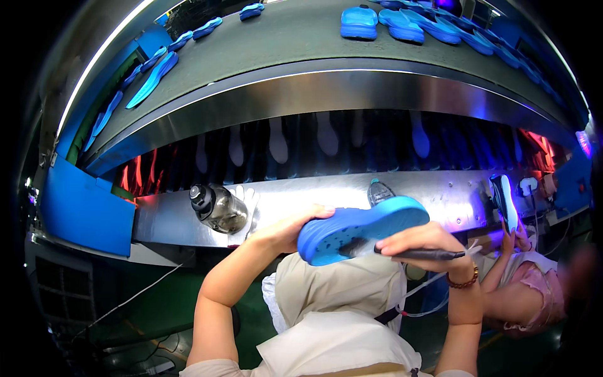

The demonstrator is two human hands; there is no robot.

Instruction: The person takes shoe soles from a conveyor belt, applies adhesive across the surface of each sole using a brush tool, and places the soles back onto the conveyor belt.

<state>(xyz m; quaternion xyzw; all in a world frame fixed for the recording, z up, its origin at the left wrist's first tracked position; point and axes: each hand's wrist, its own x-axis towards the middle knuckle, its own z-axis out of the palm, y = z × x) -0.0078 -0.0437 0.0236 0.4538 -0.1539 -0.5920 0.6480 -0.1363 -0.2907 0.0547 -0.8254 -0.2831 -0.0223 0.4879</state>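
My left hand (294, 227) grips one rounded end of a blue shoe sole (405, 215), tilted above my lap. My right hand (427, 241) is closed around the black handle of a brush (433, 254). Its dark bristles rest against the sole's face, near several small holes. A pale tube (433, 309) loops near the handle's rear end and my right wrist. Just beyond the sole, a dark shoe-shaped piece (379, 191) lies on the metal ledge (301, 191).
A dark bottle (218, 208) stands on the ledge beside pale gloves (250, 202). Behind rises a conveyor belt (282, 39) carrying several blue soles (359, 24). At the right, another person's hands (516, 237) hold a black-edged sole (504, 202). A blue panel (88, 207) borders the left.
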